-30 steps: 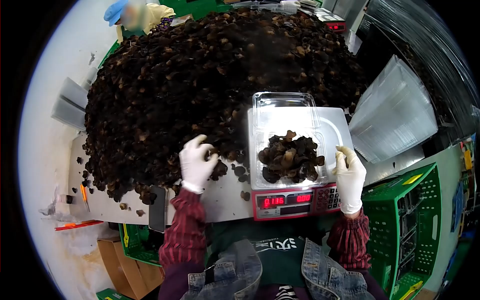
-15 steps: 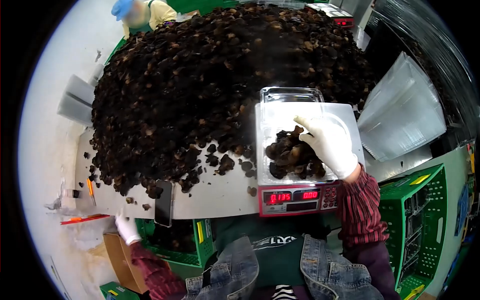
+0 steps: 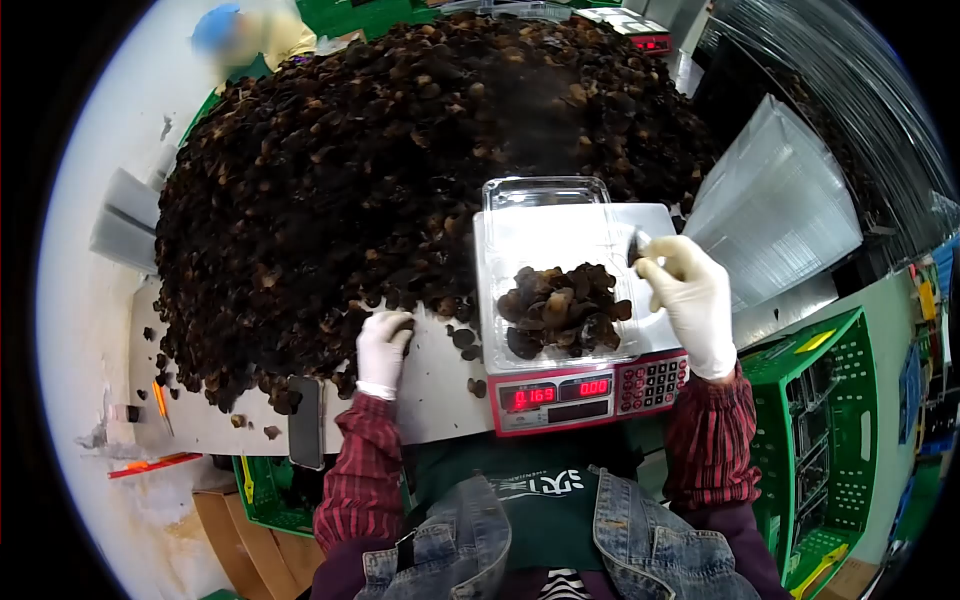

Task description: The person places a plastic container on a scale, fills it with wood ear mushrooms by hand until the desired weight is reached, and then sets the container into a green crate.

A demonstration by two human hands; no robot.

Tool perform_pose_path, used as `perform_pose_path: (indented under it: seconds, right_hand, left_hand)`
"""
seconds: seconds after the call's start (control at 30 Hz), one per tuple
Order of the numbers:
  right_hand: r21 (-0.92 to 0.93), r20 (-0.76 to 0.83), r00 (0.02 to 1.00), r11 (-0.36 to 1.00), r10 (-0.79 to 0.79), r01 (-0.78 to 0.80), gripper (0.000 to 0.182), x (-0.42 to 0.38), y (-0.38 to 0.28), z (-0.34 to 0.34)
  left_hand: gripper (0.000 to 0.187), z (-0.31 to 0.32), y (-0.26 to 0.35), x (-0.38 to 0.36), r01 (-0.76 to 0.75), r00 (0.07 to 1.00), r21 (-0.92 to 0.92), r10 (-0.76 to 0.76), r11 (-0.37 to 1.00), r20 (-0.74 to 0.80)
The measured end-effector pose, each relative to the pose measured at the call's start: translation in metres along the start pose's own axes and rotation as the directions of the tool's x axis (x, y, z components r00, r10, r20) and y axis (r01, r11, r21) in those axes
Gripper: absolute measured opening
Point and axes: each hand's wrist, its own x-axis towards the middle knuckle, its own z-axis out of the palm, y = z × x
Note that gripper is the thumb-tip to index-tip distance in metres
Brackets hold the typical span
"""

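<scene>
Hands at the pile and the scale, right one pinching a small piece

Right hand [image 3: 692,305], white-gloved: thumb and fingers nearly closed on a small dark piece [image 3: 636,246], held over the right side of the scale [image 3: 655,222]. Left hand [image 3: 384,350], also gloved: fingers curled, at the near edge of the big pile [image 3: 330,190] of dark, mushroom-like pieces; cannot tell if it grips anything.

Clear container [image 3: 505,352] sits open on the scale plate, its lid [image 3: 545,190] laid out toward the far side. Heap of dark pieces [image 3: 562,312] inside. Scale is at the near edge of the table [image 3: 440,405], red display reading 0.169 and 0.00. A few loose pieces [image 3: 466,340] lie between left hand and scale.

Phone [image 3: 306,425] at the near edge, left of the left hand. Stacked clear containers [image 3: 775,205] right of the scale. Green crate [image 3: 850,440] by the near right corner. Second scale [image 3: 650,43] past the pile, far right. Another person [image 3: 285,38], blurred, at far left.
</scene>
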Motion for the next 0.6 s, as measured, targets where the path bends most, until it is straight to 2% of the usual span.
perform_pose_path:
  seconds: [0.03,0.1,0.13,0.17,0.23,0.3,0.33,0.37,0.43,0.5,0.57,0.6]
  right_hand:
    - [0.030,-0.039,0.998,0.998,0.055,-0.054,0.011,-0.005,0.003,-0.009]
    - [0.141,-0.097,0.993,0.989,0.068,-0.054,0.013,-0.012,0.015,-0.017]
    - [0.143,-0.100,0.993,0.988,0.070,-0.055,0.013,-0.013,0.019,-0.016]
    - [0.160,-0.084,0.993,0.985,0.083,-0.068,0.013,-0.014,0.023,-0.015]
    - [0.162,-0.044,0.994,0.983,0.095,-0.087,0.012,-0.014,0.022,-0.010]
    - [0.218,0.053,0.989,0.965,0.140,-0.148,0.010,-0.011,0.020,-0.005]
    - [0.309,0.094,0.983,0.933,0.161,-0.182,0.009,-0.010,0.013,-0.001]
    - [0.309,0.092,0.983,0.934,0.160,-0.181,0.009,-0.009,0.014,0.000]
    - [0.485,0.161,0.980,0.856,0.116,-0.181,0.010,-0.005,0.018,0.000]
    - [0.523,0.184,0.975,0.827,0.125,-0.205,0.011,-0.005,0.024,-0.004]
    - [0.591,0.229,0.966,0.772,0.119,-0.234,0.009,-0.007,0.031,-0.007]
    - [0.607,0.227,0.965,0.756,0.132,-0.246,0.009,-0.008,0.034,-0.008]
  left_hand:
    - [0.019,-0.006,-0.005,0.002,0.093,0.995,-0.132,-0.098,0.987,-0.028]
    - [0.017,-0.011,-0.029,0.009,0.334,0.937,-0.361,-0.349,0.871,0.024]
    - [0.018,-0.023,-0.001,0.018,0.362,0.925,-0.431,-0.375,0.827,0.057]
    - [0.018,-0.028,0.023,0.027,0.221,0.969,-0.427,-0.247,0.877,-0.005]
    - [0.018,-0.034,0.088,0.041,0.124,0.984,-0.569,-0.173,0.813,-0.033]
    - [0.023,-0.037,0.150,0.048,-0.049,0.997,-0.572,0.007,0.819,-0.075]
    - [0.024,-0.031,0.168,0.050,-0.173,0.985,-0.517,0.148,0.839,-0.090]
    - [0.025,-0.024,0.180,0.052,-0.298,0.953,-0.459,0.286,0.837,-0.096]
    - [0.033,-0.009,0.193,0.054,-0.496,0.847,-0.276,0.528,0.823,0.052]
    - [0.041,0.007,0.190,0.048,-0.558,0.780,-0.078,0.555,0.826,0.290]
    - [0.048,0.002,0.190,0.046,-0.518,0.799,-0.107,0.525,0.849,0.292]
    - [0.050,-0.002,0.189,0.046,-0.498,0.812,-0.184,0.530,0.848,0.245]
